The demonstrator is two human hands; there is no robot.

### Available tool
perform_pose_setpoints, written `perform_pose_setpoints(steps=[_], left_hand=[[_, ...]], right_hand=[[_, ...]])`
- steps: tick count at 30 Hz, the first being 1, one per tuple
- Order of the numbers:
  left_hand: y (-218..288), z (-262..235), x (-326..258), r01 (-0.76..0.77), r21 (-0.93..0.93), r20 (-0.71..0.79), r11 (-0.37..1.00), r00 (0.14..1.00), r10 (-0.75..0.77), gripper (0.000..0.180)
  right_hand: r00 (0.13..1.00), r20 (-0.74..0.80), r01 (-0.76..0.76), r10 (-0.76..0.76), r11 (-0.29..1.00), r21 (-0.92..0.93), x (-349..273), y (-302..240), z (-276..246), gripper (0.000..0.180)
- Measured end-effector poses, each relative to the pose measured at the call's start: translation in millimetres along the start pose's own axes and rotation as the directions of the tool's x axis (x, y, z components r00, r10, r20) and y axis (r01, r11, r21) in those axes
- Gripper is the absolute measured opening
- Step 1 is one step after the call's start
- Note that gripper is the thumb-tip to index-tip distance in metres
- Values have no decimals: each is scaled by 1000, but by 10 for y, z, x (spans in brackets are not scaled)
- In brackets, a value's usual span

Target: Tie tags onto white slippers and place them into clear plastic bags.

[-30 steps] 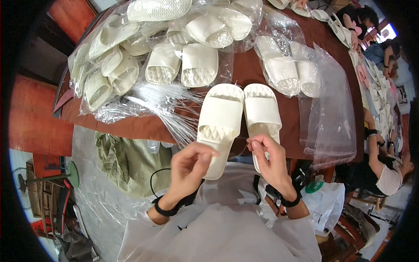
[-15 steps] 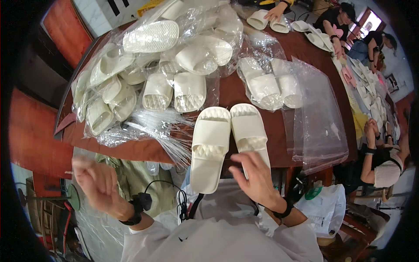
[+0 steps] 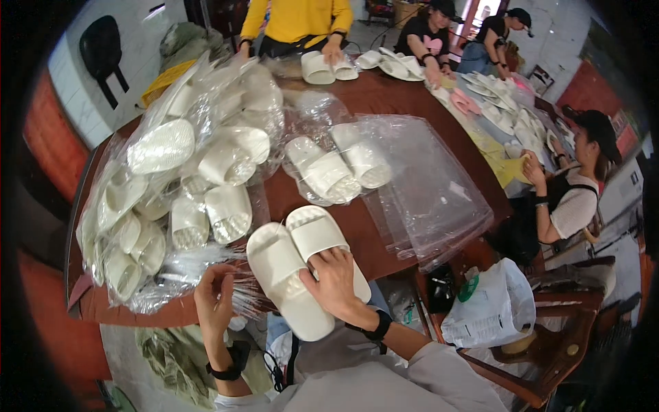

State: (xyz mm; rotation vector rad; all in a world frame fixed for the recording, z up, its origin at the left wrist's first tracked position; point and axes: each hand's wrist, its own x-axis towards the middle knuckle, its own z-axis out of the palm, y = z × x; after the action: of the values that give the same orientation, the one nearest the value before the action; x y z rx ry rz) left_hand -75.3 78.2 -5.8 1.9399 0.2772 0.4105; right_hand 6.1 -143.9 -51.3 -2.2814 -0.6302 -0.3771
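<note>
A pair of cream slide slippers [image 3: 292, 268] lies side by side at the near edge of the dark brown table [image 3: 401, 103]. My right hand [image 3: 335, 283] rests flat on their heel ends, pressing both down. My left hand [image 3: 214, 300] is at a bundle of thin clear plastic ties [image 3: 199, 264] just left of the slippers, fingers pinched among the strands. Whether it has pulled one free is hard to tell.
A heap of bagged cream slippers [image 3: 185, 178] fills the table's left. Another bagged pair [image 3: 336, 168] and a stack of clear bags [image 3: 425, 192] lie to the right. Several people [image 3: 570, 185] work around the far and right sides. A white sack [image 3: 491, 309] sits on a chair.
My left hand left the slippers, swung out to the left, and has come back up to the clear ties. My right hand stayed on the slippers' heels. The view tilted up.
</note>
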Motion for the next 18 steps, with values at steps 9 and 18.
perform_pose_setpoints(steps=[9,18], left_hand=[[-174,-34,68,-132,-290,-142,948,985,93,16],[-198,174,-46,-95,-182,0,979,995,97,31]], right_hand=[[997,36,-78,70,930,358,-79,-124,-1264,24],[901,-321,-236,291,951,201,502,1587,-2540,21]])
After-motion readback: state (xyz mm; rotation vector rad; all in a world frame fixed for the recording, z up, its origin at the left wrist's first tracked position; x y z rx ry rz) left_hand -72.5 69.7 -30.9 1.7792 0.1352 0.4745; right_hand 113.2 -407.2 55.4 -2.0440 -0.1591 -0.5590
